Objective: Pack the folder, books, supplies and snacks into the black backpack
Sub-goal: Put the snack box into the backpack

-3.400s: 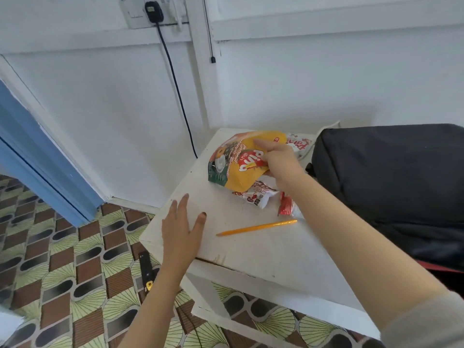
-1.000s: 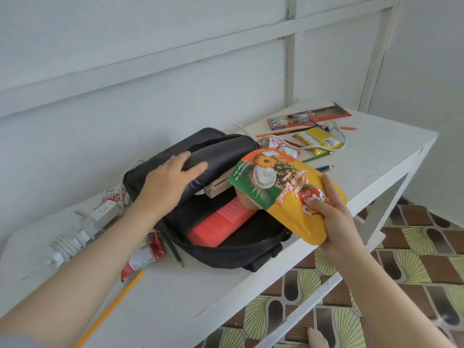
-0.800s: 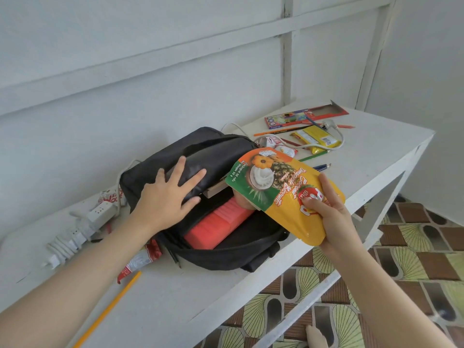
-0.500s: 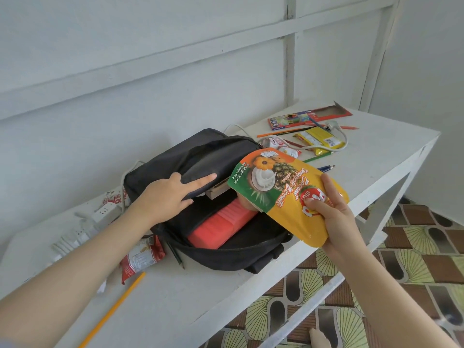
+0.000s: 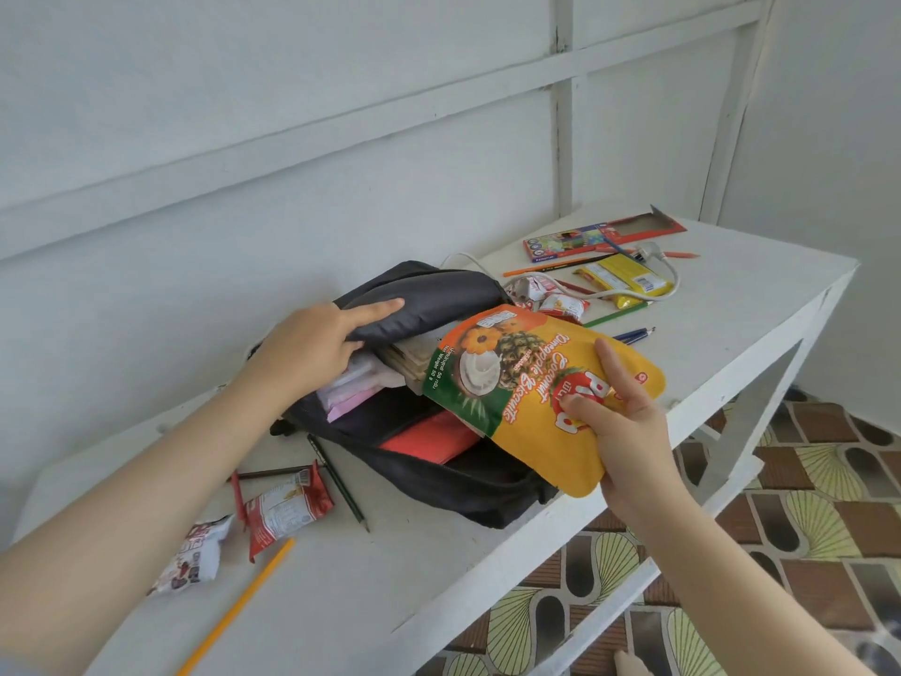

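Our left hand [image 5: 312, 348] has lifted the flap of the backpack [image 5: 468, 485] higher, its grip pinching the edge, so the mouth gapes wider. Inside we now see books [image 5: 404, 358], pale papers [image 5: 351, 387] and the red folder [image 5: 429, 439]. Our right hand [image 5: 619, 422] grasps the biscuit bag [image 5: 526, 383], whose corner is over the opening. We judge it ready to slide in. A snack packet [image 5: 287, 505] and a pencil [image 5: 234, 607] wait on the worktop [image 5: 390, 578].

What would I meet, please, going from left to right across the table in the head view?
From the left: white snack wrapper → red snack packet → black backpack → yellow biscuit pouch → short orange pencil.
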Action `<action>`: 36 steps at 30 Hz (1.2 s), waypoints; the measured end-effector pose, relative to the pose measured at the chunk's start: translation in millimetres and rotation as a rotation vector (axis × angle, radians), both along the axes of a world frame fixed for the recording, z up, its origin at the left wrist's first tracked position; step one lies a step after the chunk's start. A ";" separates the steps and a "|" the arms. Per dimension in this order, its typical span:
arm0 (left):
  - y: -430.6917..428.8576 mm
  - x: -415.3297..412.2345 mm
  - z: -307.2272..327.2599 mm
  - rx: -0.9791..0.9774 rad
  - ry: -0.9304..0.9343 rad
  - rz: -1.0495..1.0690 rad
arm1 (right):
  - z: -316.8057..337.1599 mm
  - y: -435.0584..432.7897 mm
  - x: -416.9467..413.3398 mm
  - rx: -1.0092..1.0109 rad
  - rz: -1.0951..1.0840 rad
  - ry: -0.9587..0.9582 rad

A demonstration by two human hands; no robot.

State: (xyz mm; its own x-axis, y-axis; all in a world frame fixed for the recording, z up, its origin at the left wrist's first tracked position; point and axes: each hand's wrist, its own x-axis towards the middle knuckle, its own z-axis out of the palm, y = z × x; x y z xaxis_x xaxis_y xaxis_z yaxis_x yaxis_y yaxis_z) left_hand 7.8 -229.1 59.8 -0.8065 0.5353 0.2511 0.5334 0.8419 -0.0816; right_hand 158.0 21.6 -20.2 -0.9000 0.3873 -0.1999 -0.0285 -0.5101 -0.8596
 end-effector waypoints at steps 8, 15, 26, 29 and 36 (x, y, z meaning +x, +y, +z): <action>2.5 2.3 6.3 0.033 0.100 0.012 | 25.3 -26.2 -7.7 -0.051 0.112 -0.066; 4.1 -1.8 16.8 0.021 0.021 0.013 | 38.7 -76.3 -36.5 -0.082 0.126 -0.129; 4.2 6.4 19.7 0.034 0.048 0.017 | 31.1 -140.1 -92.8 -0.012 0.153 -0.096; 3.9 7.3 23.0 0.040 0.047 0.018 | 34.6 -142.4 -101.1 -0.001 0.194 -0.099; 10.4 2.8 28.9 0.033 0.060 0.018 | 35.2 -140.5 -99.7 -0.271 0.043 -0.143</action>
State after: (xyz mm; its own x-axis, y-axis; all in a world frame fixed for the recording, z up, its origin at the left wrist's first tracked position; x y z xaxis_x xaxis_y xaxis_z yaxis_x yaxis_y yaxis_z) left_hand 10.6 -218.8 88.8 -0.7991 0.5113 0.3164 0.5131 0.8542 -0.0845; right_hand 58.2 -118.8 15.0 -0.8696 0.2650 -0.4166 0.1093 -0.7195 -0.6858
